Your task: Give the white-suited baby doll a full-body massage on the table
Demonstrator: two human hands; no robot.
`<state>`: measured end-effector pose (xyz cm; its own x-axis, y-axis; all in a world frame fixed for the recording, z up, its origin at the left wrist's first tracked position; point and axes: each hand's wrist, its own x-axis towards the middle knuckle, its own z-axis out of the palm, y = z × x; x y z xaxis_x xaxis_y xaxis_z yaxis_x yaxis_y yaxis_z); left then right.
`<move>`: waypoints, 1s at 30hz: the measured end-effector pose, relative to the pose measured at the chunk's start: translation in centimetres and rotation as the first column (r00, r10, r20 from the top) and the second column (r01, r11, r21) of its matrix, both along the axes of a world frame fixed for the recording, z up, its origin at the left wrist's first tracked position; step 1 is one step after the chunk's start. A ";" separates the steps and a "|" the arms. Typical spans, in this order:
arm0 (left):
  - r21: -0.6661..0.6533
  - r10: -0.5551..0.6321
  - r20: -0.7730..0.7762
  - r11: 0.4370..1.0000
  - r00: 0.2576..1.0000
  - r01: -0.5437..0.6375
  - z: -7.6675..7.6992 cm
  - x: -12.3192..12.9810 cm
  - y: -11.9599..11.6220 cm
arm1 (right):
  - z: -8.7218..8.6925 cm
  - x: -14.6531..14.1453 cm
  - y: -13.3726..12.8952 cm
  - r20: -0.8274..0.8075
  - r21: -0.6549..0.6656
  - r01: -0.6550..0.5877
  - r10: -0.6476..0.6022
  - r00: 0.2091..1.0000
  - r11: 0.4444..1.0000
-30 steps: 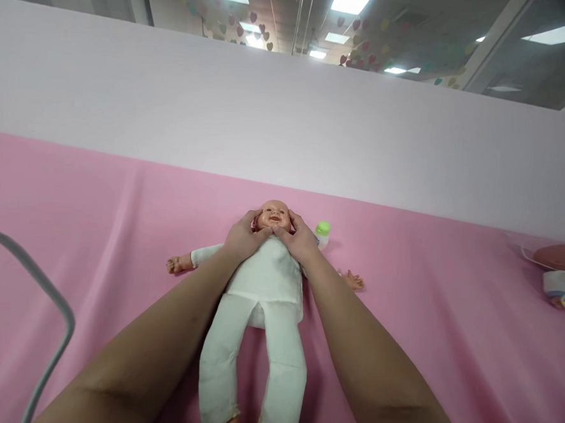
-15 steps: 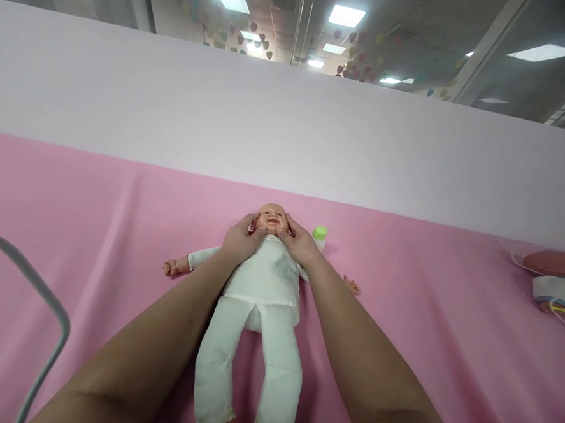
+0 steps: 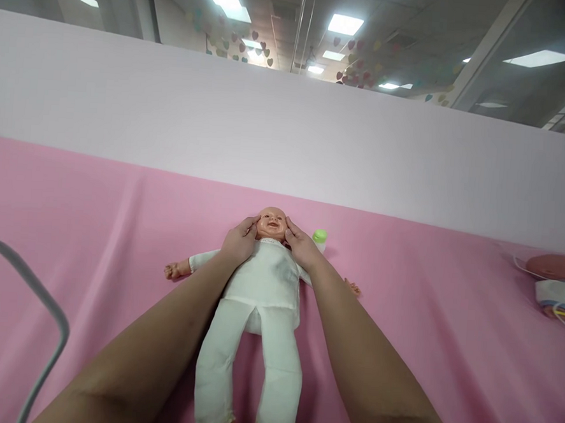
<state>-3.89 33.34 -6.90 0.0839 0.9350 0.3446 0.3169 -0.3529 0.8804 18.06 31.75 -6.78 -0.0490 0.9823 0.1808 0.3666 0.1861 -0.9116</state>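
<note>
A baby doll [image 3: 263, 280] in a white top and trousers lies face up, its head away from me and its arms spread. My left hand [image 3: 240, 239] is against the left side of its head, fingers at the cheek and ear. On the other side my right hand [image 3: 301, 242] touches the head in the same way. Between them the doll's face is uncovered. Both hands are curved round the head, one on each side. A small white bottle with a green cap [image 3: 320, 237] stands just right of my right hand.
The doll lies on a pink sheet [image 3: 133, 228] with folds, backed by a white wall panel [image 3: 287, 135]. A grey cable [image 3: 47, 299] curves at the left. At the right edge lie a brownish-pink round object [image 3: 557, 266], a white and blue cloth item and a thin clear tube.
Both thumbs have moved outward from the doll's chin and cheeks to the sides of its head, leaving more of the face visible. The view has shifted slightly.
</note>
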 end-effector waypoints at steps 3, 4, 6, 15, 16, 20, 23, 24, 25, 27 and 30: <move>-0.023 -0.010 0.003 1.000 1.000 0.010 0.2 -0.1 -0.1 | 0.6 -0.4 -0.5 0.086 -0.007 0.027 -0.027 0.996 1.000; -0.030 -0.012 0.008 0.999 1.000 0.013 0.3 -0.1 -0.1 | 0.9 -0.5 -0.7 0.120 -0.011 0.030 -0.029 0.992 0.999; -0.048 -0.005 0.025 0.999 1.000 0.006 0.6 0.0 -0.2 | 1.7 -0.8 -1.3 0.195 -0.013 0.029 -0.026 0.980 1.000; 0.076 0.137 -0.016 0.988 0.990 -0.135 5.7 1.6 -3.9 | 7.3 -0.8 -4.0 0.586 0.030 -0.028 0.005 0.810 0.999; 0.103 0.135 -0.012 0.986 0.991 -0.133 6.4 2.1 -4.6 | 8.1 -0.5 -4.3 0.599 0.068 -0.012 -0.031 0.800 0.998; -0.039 -0.100 0.219 0.993 0.971 0.111 9.6 4.2 -7.0 | 11.2 1.3 -5.7 0.568 0.231 0.134 -0.246 0.785 0.964; -0.287 -0.165 0.467 0.901 0.868 0.326 11.5 6.4 -7.5 | 12.7 3.0 -6.5 0.534 0.279 0.235 -0.354 0.768 0.931; -0.369 -0.137 0.519 0.855 0.844 0.365 11.8 7.3 -7.4 | 12.9 3.5 -6.6 0.526 0.278 0.257 -0.370 0.766 0.926; -0.451 -0.089 0.559 0.801 0.824 0.393 12.0 8.1 -7.2 | 12.9 3.9 -6.7 0.523 0.268 0.271 -0.376 0.765 0.924; -0.584 0.035 0.605 0.699 0.796 0.413 11.7 9.8 -6.6 | 12.3 4.4 -6.7 0.562 0.225 0.271 -0.352 0.749 0.936; -0.656 0.135 0.637 0.613 0.759 0.440 10.3 12.3 -5.5 | 10.1 4.4 -6.4 0.661 0.147 0.227 -0.266 0.701 0.963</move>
